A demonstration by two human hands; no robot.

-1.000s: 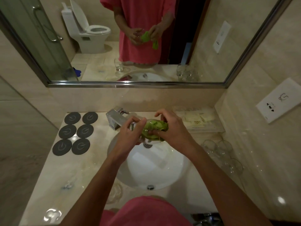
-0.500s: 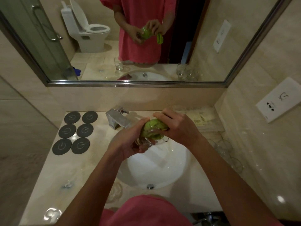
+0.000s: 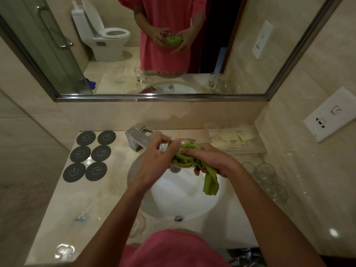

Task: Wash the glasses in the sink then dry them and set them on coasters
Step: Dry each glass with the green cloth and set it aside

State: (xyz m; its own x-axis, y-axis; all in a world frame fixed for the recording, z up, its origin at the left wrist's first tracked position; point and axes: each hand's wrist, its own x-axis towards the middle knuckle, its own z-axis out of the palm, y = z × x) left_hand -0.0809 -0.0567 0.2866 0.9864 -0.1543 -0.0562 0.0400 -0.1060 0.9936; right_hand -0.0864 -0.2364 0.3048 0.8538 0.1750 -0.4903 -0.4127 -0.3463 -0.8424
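**Green cloth on glass, held over sink**

Green cloth (image 3: pixel 189 162): bunched against a clear glass (image 3: pixel 180 144), one end hanging loose toward the sink (image 3: pixel 215 205) bowl. Landmark for all entries: the sink.

- Glass: held above the back of the sink, just in front of the tap (image 3: pixel 137 138), lying roughly on its side, base to the left. Cloth appears stuffed into its open end; rim not clear.
- Left hand (image 3: pixel 157 160): fingers curled round the base end of the glass, gripping it.
- Right hand (image 3: pixel 210 160): above the sink's back-right part, fingers wrapped round the cloth, clenching it against the glass.
- Coasters (image 3: pixel 90 156): six, dark, round, in two columns of three on the counter (image 3: pixel 63 218), well left of the sink. Nothing on them.
- Other glasses (image 3: pixel 266 180): clear, abt four or five, clustered on the counter right of the sink; exact count hard to tell.
- Tray (image 3: pixel 234 137): clear, w/ pale packets, behind and right of the sink, against the wall.
- Mirror (image 3: pixel 163 45): on the wall behind the sink; reflects a pink shirt, both hands w/ cloth and glass, a toilet.
- Socket plate (image 3: pixel 331 114): white, on the side wall, far right of the sink.
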